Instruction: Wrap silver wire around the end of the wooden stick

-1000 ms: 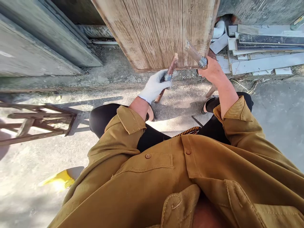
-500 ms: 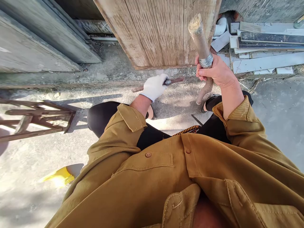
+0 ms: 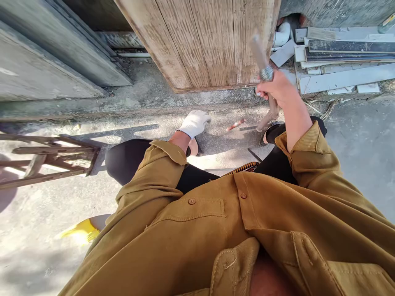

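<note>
My right hand (image 3: 276,87), bare, is wrapped round a thick crooked branch (image 3: 261,53) with silvery wire (image 3: 266,74) wound about it above the fist. The branch's upper end is blurred, and its lower end points down toward my right foot. My left hand (image 3: 195,123) wears a white knit glove and is held low over the ground. Its fingers are loosely curled and slightly apart, with no stick showing in them. To its right is a short thin stick (image 3: 235,124), apart from the glove and blurred; I cannot tell whether it touches the ground.
A weathered wooden panel (image 3: 210,49) stands ahead. Boards and strips (image 3: 348,78) are stacked at the right beside a white pipe (image 3: 281,35). A wooden frame (image 3: 49,156) lies at the left, with a yellow object (image 3: 82,231) nearer me. A dark thin rod (image 3: 254,155) is between my legs.
The thin wire-wrapped stick has left my gloved hand; a short stick now shows to its right. My left hand has moved slightly left and down. The branch's top has moved lower, blurring.
</note>
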Action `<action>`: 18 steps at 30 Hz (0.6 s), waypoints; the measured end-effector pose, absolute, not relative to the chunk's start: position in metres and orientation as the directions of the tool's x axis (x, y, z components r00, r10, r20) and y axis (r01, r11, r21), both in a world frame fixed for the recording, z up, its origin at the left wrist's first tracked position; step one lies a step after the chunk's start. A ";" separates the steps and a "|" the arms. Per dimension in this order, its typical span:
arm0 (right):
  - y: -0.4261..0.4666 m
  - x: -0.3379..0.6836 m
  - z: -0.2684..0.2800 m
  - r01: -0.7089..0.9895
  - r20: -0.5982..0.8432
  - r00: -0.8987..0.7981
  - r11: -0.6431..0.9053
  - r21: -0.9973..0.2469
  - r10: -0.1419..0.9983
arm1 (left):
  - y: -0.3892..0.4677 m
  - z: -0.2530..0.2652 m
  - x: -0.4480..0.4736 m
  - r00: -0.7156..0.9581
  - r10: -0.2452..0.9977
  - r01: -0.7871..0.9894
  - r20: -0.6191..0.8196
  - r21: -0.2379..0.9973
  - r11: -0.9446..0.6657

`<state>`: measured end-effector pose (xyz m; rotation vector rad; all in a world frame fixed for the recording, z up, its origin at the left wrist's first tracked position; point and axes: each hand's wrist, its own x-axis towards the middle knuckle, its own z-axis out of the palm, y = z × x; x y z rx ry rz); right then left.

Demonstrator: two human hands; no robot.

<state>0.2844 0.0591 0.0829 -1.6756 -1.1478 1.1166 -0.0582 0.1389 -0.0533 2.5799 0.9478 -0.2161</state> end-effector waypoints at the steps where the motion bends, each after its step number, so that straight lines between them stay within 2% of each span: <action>1: 0.059 0.277 0.078 0.333 -0.251 0.145 -0.286 -0.899 0.957 | 0.138 -0.053 -0.058 0.746 0.587 0.664 -0.316 0.283 -0.692; 3: 0.059 0.263 0.067 0.489 -0.277 0.061 -0.271 -0.829 0.959 | 0.134 -0.047 -0.053 0.723 0.598 0.690 -0.346 0.331 -0.644; 4: 0.059 0.257 0.062 0.543 -0.277 0.034 -0.250 -0.802 0.960 | 0.131 -0.043 -0.048 0.719 0.611 0.693 -0.332 0.401 -0.599; 6: 0.060 0.247 0.053 0.593 -0.275 -0.025 -0.207 -0.778 0.961 | 0.125 -0.031 -0.030 0.712 0.655 0.636 -0.252 0.626 -0.451; 8: 0.061 0.239 0.052 0.586 -0.267 -0.071 -0.176 -0.791 0.961 | 0.119 -0.019 -0.005 0.720 0.684 0.388 -0.116 0.884 -0.259; 9: 0.063 0.237 0.054 0.576 -0.253 -0.084 -0.160 -0.801 0.964 | 0.117 -0.012 0.009 0.744 0.665 0.231 -0.063 0.958 -0.168; 11: 0.065 0.233 0.065 0.582 -0.200 -0.087 -0.113 -0.806 0.976 | 0.116 0.003 0.035 0.754 0.657 0.036 -0.018 0.999 -0.015; 13: 0.069 0.233 0.081 0.621 -0.130 -0.080 -0.053 -0.782 0.988 | 0.119 0.019 0.052 0.760 0.648 -0.007 -0.057 0.995 0.096; 15: 0.073 0.237 0.099 0.649 -0.101 -0.094 -0.016 -0.761 0.990 | 0.124 0.038 0.057 0.775 0.628 -0.023 -0.071 0.990 0.140; 18: 0.081 0.246 0.123 0.604 -0.156 -0.099 -0.065 -0.794 0.983 | 0.134 0.062 0.048 0.830 0.548 -0.040 -0.101 0.970 0.239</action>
